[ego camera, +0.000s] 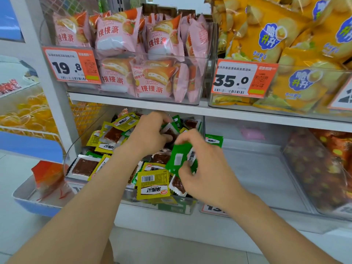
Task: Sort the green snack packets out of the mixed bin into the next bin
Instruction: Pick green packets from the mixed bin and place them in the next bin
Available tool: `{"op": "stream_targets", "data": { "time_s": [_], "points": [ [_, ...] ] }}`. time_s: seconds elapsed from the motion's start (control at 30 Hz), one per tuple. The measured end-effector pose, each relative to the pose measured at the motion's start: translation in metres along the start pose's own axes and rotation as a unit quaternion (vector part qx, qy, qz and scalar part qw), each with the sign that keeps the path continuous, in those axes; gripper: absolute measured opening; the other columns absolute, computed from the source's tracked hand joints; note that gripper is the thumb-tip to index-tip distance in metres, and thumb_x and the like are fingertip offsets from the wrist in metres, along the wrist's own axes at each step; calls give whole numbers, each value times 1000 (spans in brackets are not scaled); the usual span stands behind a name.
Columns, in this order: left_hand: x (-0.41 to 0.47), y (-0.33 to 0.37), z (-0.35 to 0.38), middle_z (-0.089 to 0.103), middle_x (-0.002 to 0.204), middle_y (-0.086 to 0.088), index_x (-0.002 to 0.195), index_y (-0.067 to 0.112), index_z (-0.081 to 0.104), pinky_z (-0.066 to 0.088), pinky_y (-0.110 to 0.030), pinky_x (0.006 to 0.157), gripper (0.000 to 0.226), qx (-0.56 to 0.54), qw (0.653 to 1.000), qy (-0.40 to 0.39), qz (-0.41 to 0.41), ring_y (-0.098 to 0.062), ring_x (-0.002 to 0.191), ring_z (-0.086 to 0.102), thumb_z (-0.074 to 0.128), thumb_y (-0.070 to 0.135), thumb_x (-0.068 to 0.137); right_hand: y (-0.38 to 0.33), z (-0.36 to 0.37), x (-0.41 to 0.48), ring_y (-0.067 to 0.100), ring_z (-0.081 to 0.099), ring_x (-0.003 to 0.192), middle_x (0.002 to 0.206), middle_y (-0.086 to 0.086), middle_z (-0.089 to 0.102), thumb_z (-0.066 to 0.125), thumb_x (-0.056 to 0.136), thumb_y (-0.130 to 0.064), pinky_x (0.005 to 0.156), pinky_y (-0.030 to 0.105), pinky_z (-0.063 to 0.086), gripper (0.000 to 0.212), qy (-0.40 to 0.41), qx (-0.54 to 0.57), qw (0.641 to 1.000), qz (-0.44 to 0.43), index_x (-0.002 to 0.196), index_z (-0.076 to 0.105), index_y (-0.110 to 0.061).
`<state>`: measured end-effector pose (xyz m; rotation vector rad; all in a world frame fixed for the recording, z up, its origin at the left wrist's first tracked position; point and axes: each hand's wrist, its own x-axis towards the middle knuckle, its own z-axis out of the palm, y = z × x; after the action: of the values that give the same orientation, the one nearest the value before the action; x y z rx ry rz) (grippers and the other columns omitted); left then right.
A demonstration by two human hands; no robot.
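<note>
The mixed bin (133, 199) on the lower shelf holds several yellow packets (153, 184) and green ones in a loose heap. My right hand (205, 168) hovers over the bin's right side and grips a green snack packet (179, 158), with another small packet bunched in the same fingers. My left hand (150, 133) reaches deeper into the heap and pinches a green-edged packet (168, 130) with a dark window. The neighbouring clear bin (266, 180) lies to the right. One green packet (214, 140) rests at its back left corner.
Above, a shelf carries a clear bin of pink cake packs (152, 60) and yellow chip bags (285, 54), with orange price tags (71, 64) hanging over the front. A bin of dark patterned packs (322, 172) stands far right. A blue tray (34, 195) sits lower left.
</note>
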<state>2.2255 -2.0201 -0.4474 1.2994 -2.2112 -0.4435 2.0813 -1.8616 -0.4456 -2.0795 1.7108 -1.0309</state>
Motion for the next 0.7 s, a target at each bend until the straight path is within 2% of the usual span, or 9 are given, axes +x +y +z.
{"op": "stream_targets", "data": {
  "time_s": [0.07,0.1,0.17,0.23,0.3,0.4,0.5,0.57,0.7],
  "points": [
    [1,-6,4,69,116,-8,120,14,69,48,-31,86,36,-34,996,78,-22,-27,113,62,80,16,86,4,6,-1,5,57,72,104,-5,62,59,88,-5,56,32,47,52,-92,-83,991,-58,125,49,-40],
    [1,-6,5,70,112,-10,117,10,71,47,-30,81,31,-36,993,110,-25,-29,109,64,79,15,88,7,9,1,7,59,84,113,-4,59,59,88,-5,64,35,51,55,-115,-125,983,-76,129,49,-40],
    [-1,-5,5,74,107,-10,114,9,75,47,-29,79,28,-36,989,140,-16,-28,103,67,80,16,88,14,12,8,25,60,99,120,0,57,64,85,-3,74,37,53,62,-117,-193,970,-86,134,53,-37],
    [-7,-5,-1,76,107,-3,111,15,77,53,-31,87,28,-55,992,116,-4,-20,102,68,85,22,85,20,13,17,31,60,100,119,2,56,66,79,5,74,34,47,68,-90,-236,965,-72,135,58,-35],
    [-15,-7,-9,75,108,3,111,20,78,55,-34,96,28,-56,997,48,22,-14,102,68,86,23,84,25,12,23,33,61,100,118,1,58,65,76,11,76,35,49,72,-59,-237,968,-52,132,62,-34],
    [-30,-5,-18,74,114,7,117,24,76,52,-31,99,29,11,997,-43,69,-11,106,66,80,17,88,24,18,23,32,61,100,115,1,61,65,73,16,82,38,52,74,-6,-212,977,-33,131,65,-30],
    [-40,-5,-21,72,113,6,119,21,75,55,-29,92,38,40,997,-35,55,-12,104,65,77,14,82,17,21,17,28,58,98,109,3,64,65,76,15,80,41,53,70,90,-156,983,-24,134,60,-24],
    [-44,-5,-23,71,110,3,119,19,74,54,-31,86,41,52,997,-32,37,-18,102,65,77,21,78,13,21,13,25,58,99,111,3,66,62,80,13,75,39,51,65,124,-129,984,-8,134,57,-23],
    [-50,-7,-24,73,108,4,122,27,72,46,-47,100,43,143,989,-24,24,-27,116,58,67,45,84,11,21,11,16,53,84,110,-4,65,59,86,7,62,21,35,54,132,-99,986,30,129,55,-25]
  ]
}}
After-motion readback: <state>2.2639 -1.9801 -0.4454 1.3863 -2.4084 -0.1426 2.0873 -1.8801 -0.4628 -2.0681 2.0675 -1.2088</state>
